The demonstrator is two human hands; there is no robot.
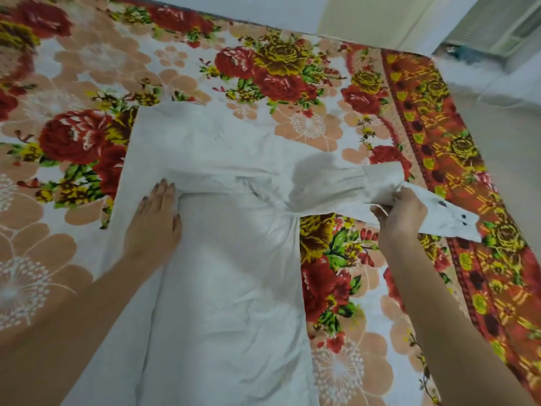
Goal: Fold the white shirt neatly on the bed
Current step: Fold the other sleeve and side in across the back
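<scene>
The white shirt [222, 259] lies spread lengthwise down the middle of the bed, wrinkled, its far end reaching the upper centre. My left hand [155, 218] rests flat on the shirt's left part, fingers apart, pressing a fold line. My right hand [401, 212] pinches the cuff end of the right sleeve [336, 186] and holds it lifted a little above the bedspread, off to the shirt's right side. The sleeve runs from the shirt's middle out to that hand, and its cuff with dark buttons sticks out past my fingers.
The bed carries a floral bedspread [322, 83] with red and yellow roses and an orange patterned border [433, 136] along the right edge. Beyond that edge is pale floor [503, 148]. A wall and a window unit [497, 27] stand at the far right.
</scene>
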